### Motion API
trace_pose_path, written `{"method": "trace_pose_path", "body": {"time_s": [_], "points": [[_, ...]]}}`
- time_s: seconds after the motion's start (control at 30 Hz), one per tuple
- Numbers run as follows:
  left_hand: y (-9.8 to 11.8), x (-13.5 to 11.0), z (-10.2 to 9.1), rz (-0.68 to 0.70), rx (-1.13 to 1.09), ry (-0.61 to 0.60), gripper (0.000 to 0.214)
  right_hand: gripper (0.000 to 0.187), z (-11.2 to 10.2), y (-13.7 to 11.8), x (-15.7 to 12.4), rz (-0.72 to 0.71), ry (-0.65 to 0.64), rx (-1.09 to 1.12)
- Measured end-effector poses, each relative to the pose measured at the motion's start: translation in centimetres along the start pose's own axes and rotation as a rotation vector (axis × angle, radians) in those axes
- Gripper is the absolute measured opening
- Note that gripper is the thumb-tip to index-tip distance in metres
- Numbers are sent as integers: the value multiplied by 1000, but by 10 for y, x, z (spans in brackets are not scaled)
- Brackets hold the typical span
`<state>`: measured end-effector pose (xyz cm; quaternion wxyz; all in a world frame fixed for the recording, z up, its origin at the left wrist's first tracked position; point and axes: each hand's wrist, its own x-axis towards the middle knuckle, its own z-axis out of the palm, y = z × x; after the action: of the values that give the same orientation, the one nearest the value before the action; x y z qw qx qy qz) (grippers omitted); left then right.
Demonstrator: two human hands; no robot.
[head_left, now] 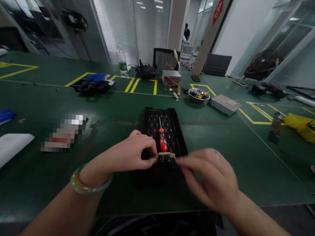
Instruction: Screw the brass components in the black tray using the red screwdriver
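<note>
Over a black plastic tray (181,133), my left hand (134,148) pinches the left end of a small circuit board (166,156) between thumb and fingers. At the board's right end is my right hand (212,178), its fingertips close together and smeared by motion. Whether they grip the board or only touch it, I cannot tell. Beyond the board, a screwdriver (162,141) with a red and black handle lies in the tray, its shaft pointing away from me. A bangle circles my left wrist.
Across the green table (115,112) stand a steel bowl (198,96) of small parts, a power supply (172,78) with loose wires, a grey metal box (224,104), and a black tray (90,85) with blue gloves. A plastic bottle (122,64) stands at the back. A person (187,32) is far off.
</note>
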<state>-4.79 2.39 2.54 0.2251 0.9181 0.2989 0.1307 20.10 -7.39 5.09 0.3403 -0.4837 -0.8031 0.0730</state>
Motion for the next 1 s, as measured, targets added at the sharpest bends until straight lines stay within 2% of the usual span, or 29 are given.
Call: {"method": "trace_pose_path", "body": {"time_s": [0.17, 0.27, 0.47, 0.53, 0.6, 0.8, 0.87, 1.0], "points": [[2, 0, 3, -2, -81, 24, 7, 13, 16, 16, 42, 109, -251, -15], [-3, 2, 5, -36, -103, 61, 6, 8, 24, 21, 56, 130, -356, 58], [-7, 5, 6, -11, -172, 55, 6, 7, 36, 35, 48, 163, -375, 84], [-8, 6, 6, 5, -191, 12, 14, 7, 36, 38, 42, 160, -393, 83], [-11, 7, 4, -6, -197, 21, 26, 7, 35, 36, 36, 158, -399, 82], [-31, 18, 14, -187, -51, 450, 28, 8, 40, 19, 22, 45, -473, 84], [-36, 22, 20, -216, 0, 490, 28, 8, 45, 15, 19, 26, -509, 34], [-38, 28, 27, -243, 39, 480, 28, 6, 49, 13, 17, 3, -579, 11]]}}
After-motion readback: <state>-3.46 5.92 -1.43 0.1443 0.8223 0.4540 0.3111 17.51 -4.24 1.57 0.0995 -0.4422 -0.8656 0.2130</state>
